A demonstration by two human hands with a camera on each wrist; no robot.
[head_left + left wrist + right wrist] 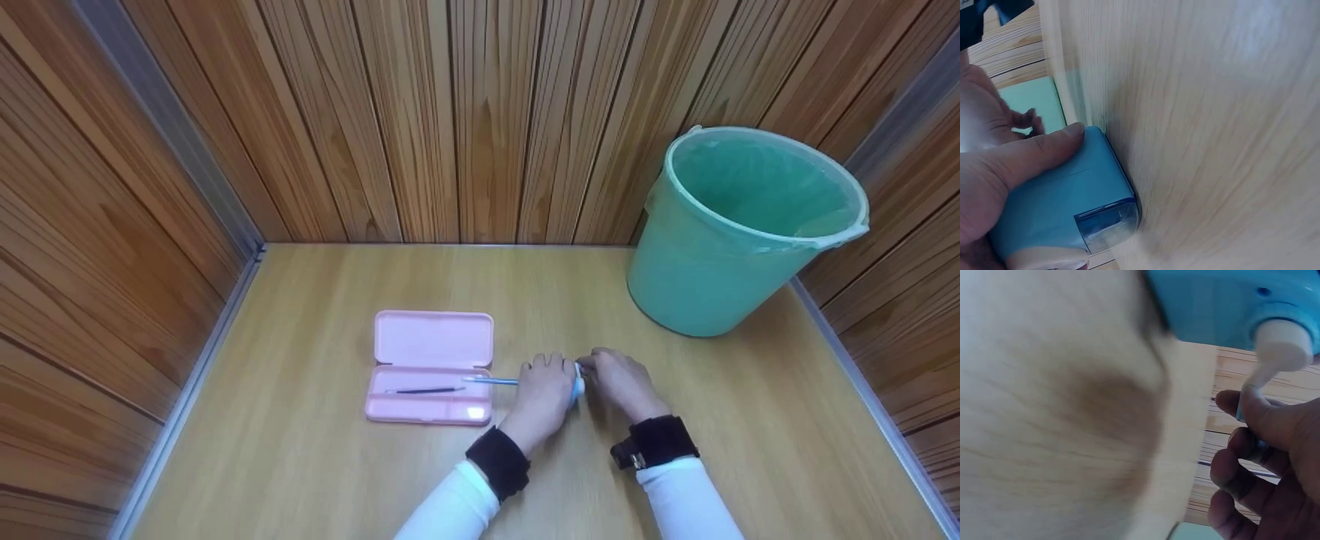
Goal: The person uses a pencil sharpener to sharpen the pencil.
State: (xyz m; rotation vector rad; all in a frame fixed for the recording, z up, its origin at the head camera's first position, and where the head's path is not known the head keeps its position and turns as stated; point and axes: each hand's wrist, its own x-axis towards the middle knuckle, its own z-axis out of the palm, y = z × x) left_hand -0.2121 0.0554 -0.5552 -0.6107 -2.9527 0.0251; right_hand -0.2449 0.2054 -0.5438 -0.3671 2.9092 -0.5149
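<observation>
We have the left grip [544, 390] wrapped over a blue sharpener [1055, 197], thumb along its side, the body resting on the table [300, 465]. To its right, the right grip [1289, 450] pinches the end of the white crank [1279, 351] narrowly between thumb and forefinger. A light-blue pencil [495, 381] juts out left of the left grip, its free end over the edge of the open pink case [433, 337]; its other end is hidden beneath the left grip, so we cannot tell how deep it sits. Turning the crank could twist or tip the sharpener if our left hold is too light. Such a small pinch might slip off mid-turn, and a shifting body could knock the pencil against the case.
</observation>
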